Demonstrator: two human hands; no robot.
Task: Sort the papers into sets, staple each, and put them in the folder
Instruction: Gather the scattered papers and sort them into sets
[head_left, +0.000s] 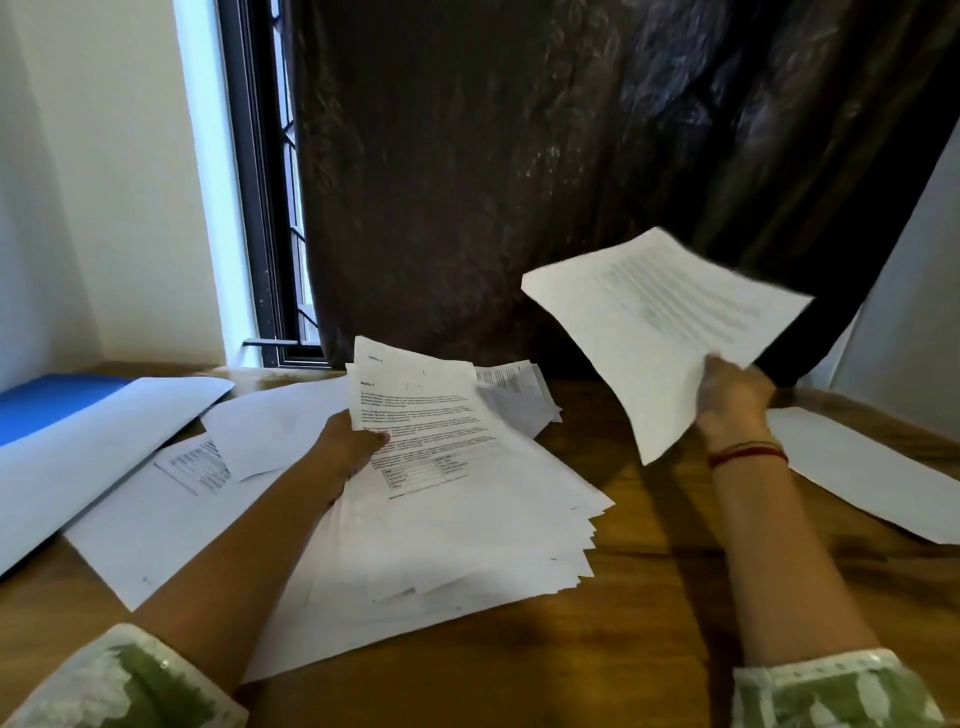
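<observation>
Your left hand (353, 441) grips a fanned stack of printed papers (467, 467) at the middle of the wooden surface (649, 597). Your right hand (732, 400) pinches a raised, blurred sheet (660, 322) to the right. The loose fan could slide apart and mix the sets. The blue folder (47, 405) lies far left, half covered. No stapler shows.

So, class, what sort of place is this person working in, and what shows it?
Likely a room in a home or small office: a wooden table strewn with loose printed papers, a blue folder at its left end, and a barred window partly hidden by a dark curtain.
</observation>
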